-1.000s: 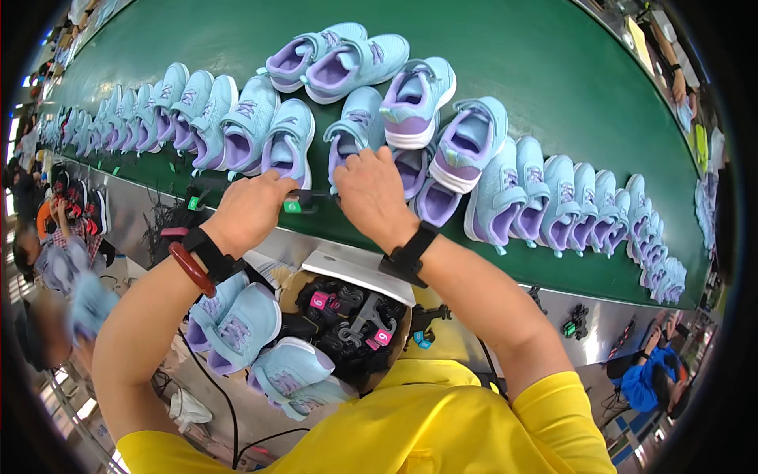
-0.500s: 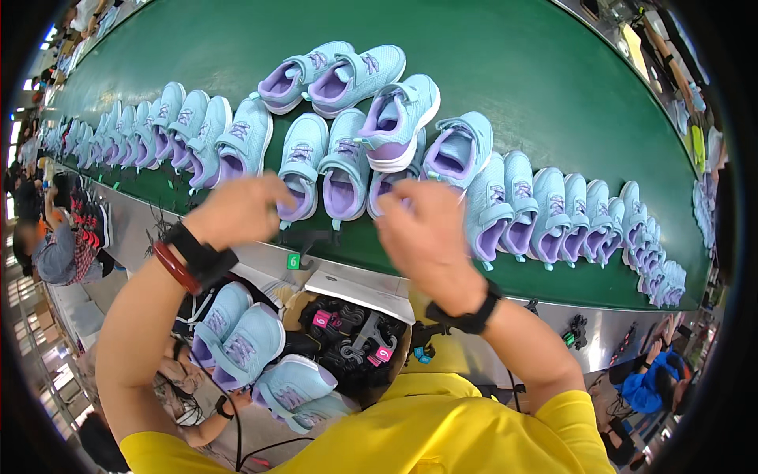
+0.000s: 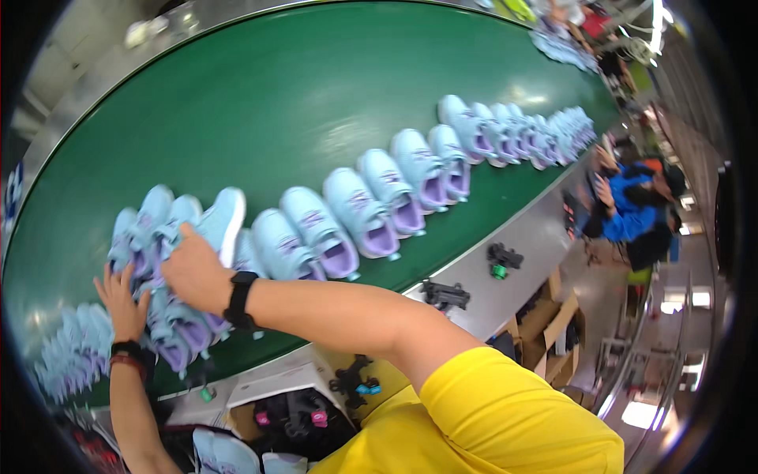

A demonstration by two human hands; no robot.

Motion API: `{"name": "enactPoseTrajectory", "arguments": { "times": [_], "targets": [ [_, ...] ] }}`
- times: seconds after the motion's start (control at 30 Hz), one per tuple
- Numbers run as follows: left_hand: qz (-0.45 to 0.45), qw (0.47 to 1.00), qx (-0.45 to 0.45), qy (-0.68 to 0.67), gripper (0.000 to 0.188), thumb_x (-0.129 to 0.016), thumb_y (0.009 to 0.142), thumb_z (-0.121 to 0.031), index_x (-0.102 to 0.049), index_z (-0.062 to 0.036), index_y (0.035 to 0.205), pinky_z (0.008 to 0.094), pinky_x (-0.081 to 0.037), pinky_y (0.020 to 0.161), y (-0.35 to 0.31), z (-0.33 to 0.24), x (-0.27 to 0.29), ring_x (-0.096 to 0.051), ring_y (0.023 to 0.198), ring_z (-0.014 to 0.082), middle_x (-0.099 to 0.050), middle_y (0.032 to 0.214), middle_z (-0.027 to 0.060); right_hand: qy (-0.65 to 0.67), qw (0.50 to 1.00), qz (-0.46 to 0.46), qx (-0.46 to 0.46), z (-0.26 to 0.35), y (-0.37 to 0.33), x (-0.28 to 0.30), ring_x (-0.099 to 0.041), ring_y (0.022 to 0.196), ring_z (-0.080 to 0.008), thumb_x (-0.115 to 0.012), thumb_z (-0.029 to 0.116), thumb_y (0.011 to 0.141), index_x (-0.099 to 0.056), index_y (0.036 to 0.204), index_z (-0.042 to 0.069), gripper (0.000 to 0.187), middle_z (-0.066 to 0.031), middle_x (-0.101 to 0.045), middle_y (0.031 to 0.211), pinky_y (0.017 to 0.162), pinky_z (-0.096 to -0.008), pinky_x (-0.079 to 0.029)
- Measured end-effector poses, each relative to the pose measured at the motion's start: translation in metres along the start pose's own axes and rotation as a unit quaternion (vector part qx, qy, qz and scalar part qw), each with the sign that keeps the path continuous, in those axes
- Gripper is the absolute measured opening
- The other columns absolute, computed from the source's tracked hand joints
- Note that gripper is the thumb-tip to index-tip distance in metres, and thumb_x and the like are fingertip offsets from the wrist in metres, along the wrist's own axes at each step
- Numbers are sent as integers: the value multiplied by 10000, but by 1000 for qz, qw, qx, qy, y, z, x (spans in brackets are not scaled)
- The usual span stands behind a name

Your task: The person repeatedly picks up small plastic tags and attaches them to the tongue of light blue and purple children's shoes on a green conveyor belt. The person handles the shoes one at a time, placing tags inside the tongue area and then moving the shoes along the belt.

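Light blue sneakers with purple linings and purple laces cluster at the left of the green tabletop. My left hand (image 3: pixel 123 306) rests against the near-left side of that cluster, fingers spread and open. Over the middle of the cluster, my right hand (image 3: pixel 196 272) is closed on a sneaker (image 3: pixel 170 237), its index finger stretched along the upper. Its other fingertips are hidden. A tilted sneaker (image 3: pixel 223 217) with a white sole edge lies just beyond the right hand. Nearer me, below the right hand, more sneakers (image 3: pixel 178 332) stand partly covered.
A row of sneakers (image 3: pixel 320 237) runs along the green table (image 3: pixel 339 71) to the far right. Black plastic hangers (image 3: pixel 446 295) lie on the metal ledge. An open box (image 3: pixel 276 383) of black hangers with pink tags is by my body. A person in blue (image 3: pixel 632 201) sits at right.
My view has swung to the right, so the piled sneakers now appear at the left. Both hands have come closer together at the pile, the right reaching across.
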State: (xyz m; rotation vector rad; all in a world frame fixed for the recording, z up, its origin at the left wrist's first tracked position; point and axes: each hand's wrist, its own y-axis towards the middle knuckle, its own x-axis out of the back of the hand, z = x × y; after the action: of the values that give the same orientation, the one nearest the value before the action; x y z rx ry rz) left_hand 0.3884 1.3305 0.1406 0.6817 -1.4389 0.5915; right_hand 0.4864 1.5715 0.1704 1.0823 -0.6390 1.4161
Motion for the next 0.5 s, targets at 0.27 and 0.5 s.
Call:
{"name": "enactPoseTrajectory", "arguments": {
  "times": [0.27,0.5],
  "targets": [
    [15,967,110,229,268,-609,883,-294,-622,-166,1118,609,-166,1094,26,7,19,-422,1281,286,-596,1147,58,54,991,-117,30,-207,-53,189,-622,754,-302,-709,518,718,-672,919,168,405,-67,-658,753,799,-437,-367],
    [-100,961,37,254,307,-575,907,-399,-650,-202,1130,453,-347,994,148,-91,80,-558,1101,227,-653,1065,40,-378,925,31,25,-424,-207,327,-601,781,-227,-678,385,760,-580,834,188,232,-32,-585,713,824,-427,-334]
  ]
}}
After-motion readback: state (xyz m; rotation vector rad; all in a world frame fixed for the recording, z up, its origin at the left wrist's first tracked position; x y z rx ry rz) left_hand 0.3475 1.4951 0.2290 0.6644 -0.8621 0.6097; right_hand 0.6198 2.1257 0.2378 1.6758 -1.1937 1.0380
